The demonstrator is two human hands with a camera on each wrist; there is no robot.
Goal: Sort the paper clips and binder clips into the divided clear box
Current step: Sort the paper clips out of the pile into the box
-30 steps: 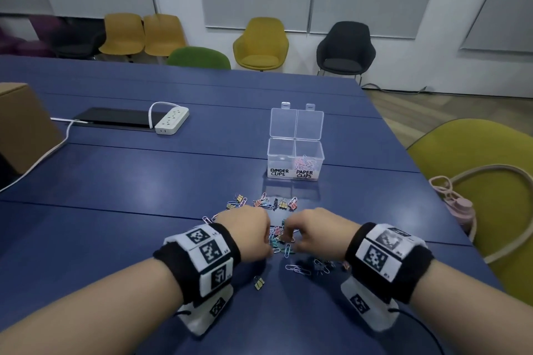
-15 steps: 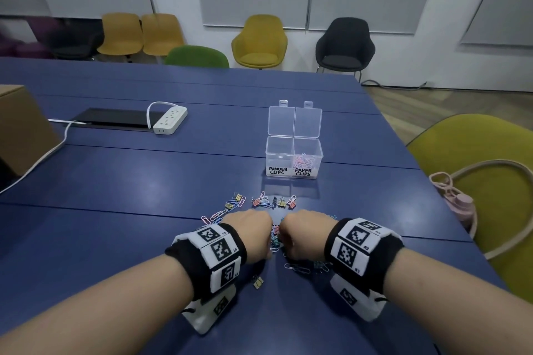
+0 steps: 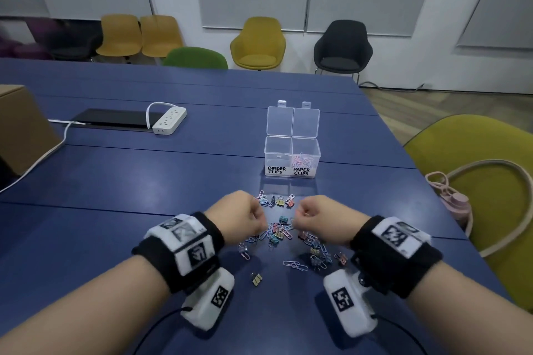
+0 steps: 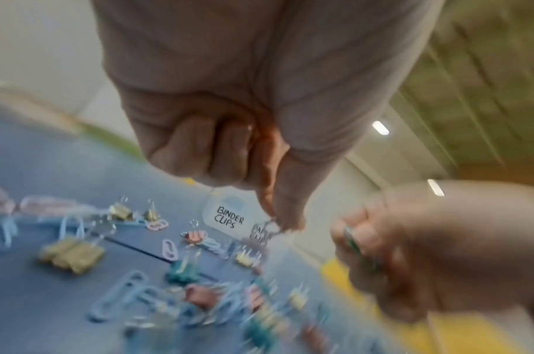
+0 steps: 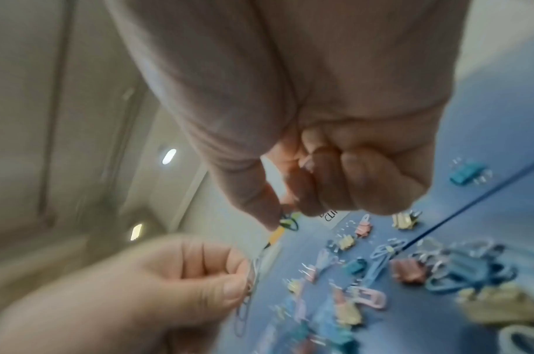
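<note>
Hovering over scattered clips (image 3: 284, 235) mid-table, left hand (image 3: 240, 217) curled, pinching a paper clip (image 5: 250, 275), right hand (image 3: 315, 217) fisted, pinching something small and green – blurred, divided clear box (image 3: 291, 157) open beyond toward far edge – power strip (image 3: 169, 121) far left.

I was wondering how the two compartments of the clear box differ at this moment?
The BINDER CLIPS compartment sits on the left of the clear box and looks empty; the PAPER CLIPS compartment on the right already holds a small heap of pastel paper clips. Their handwritten labels differ accordingly. Both are transparent, look alike in size, and stand open under the raised lid.
</note>
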